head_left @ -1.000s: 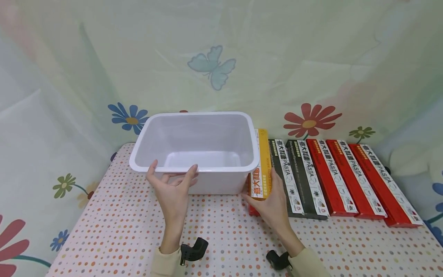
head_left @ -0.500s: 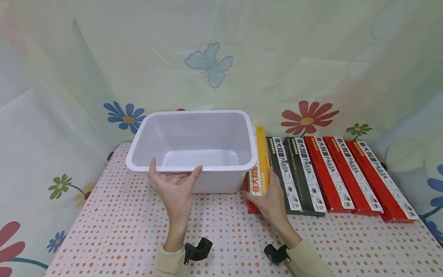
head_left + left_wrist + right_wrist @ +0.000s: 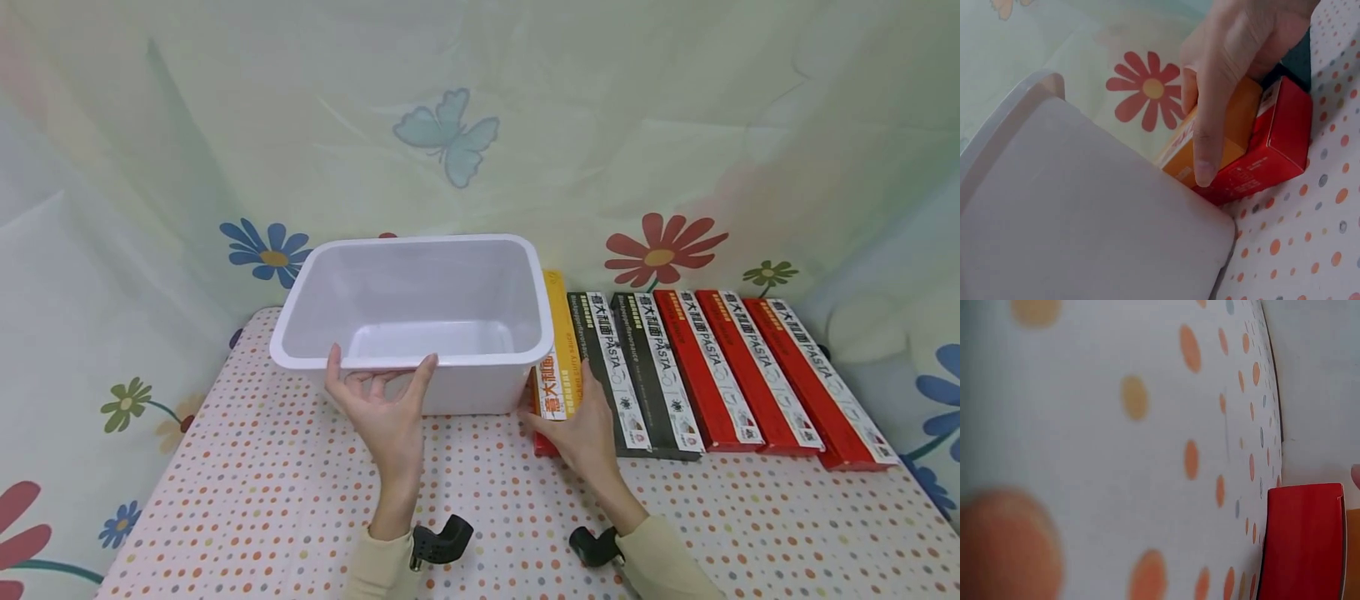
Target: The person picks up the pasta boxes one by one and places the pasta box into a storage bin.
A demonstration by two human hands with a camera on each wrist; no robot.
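Note:
My left hand [image 3: 386, 429] holds the near rim of a white plastic bin [image 3: 465, 390], with fingers tucked under the rim. The bin stands upright on the table, and no contents show in it. Just right of it, my right hand [image 3: 581, 429] grips the near end of a yellow pasta box [image 3: 567, 350]. That box lies on top of a red box [image 3: 546, 446], close against the bin's side. In the left wrist view, a finger [image 3: 1210, 131] of the right hand reaches over the end of the yellow box [image 3: 1244, 115]. The right wrist view catches a blurred fingertip [image 3: 1007, 547].
To the right lie two black pasta boxes [image 3: 611, 375] and three red pasta boxes [image 3: 708, 371], in a slanted row. A dotted cloth covers the table [image 3: 262, 500]. A flowered curtain [image 3: 562, 150] hangs right behind the bin and boxes.
The bin has shifted slightly right, covering more of the yellow box. My left hand has moved a little right along the rim. The right hand keeps its grip, and the view has drifted slightly.

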